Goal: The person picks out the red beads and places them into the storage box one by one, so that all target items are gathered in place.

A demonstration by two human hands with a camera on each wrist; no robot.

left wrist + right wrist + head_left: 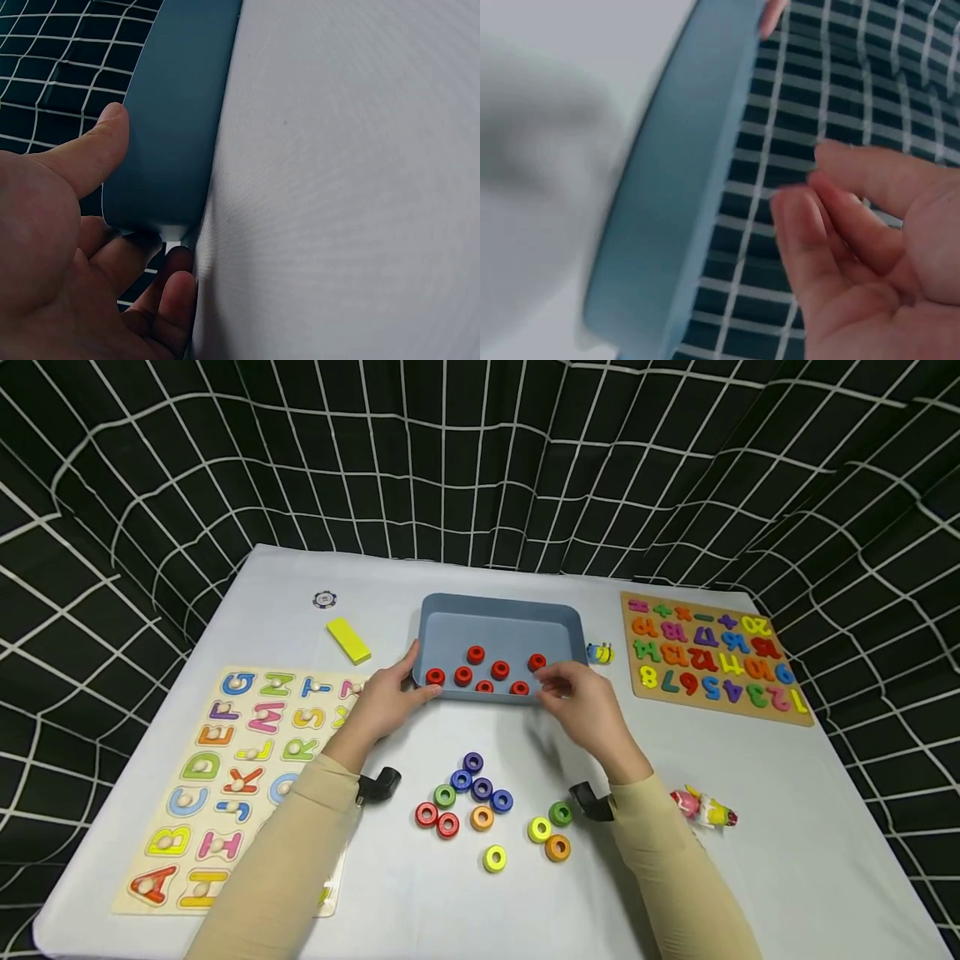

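A blue-grey shallow tray (502,631) lies on the white table, with several red rings (462,676) loose in its front half. At its front left corner my left hand (386,706) grips it, thumb along the front wall and fingers round the side, as the left wrist view of the hand (67,247) shows. My right hand (588,710) hovers over the front right of the tray, fingers loosely bent, near another red ring (536,662). In the right wrist view, that hand (862,247) shows a gap between thumb and fingers, with nothing held.
Blue, green, orange, yellow and red rings (482,789) lie between the forearms. A letter puzzle board (198,693) is at left, a number board (637,685) at right. A yellow block (348,641), poker chip (325,600), bee figure (600,652) and small toys (705,807) lie about.
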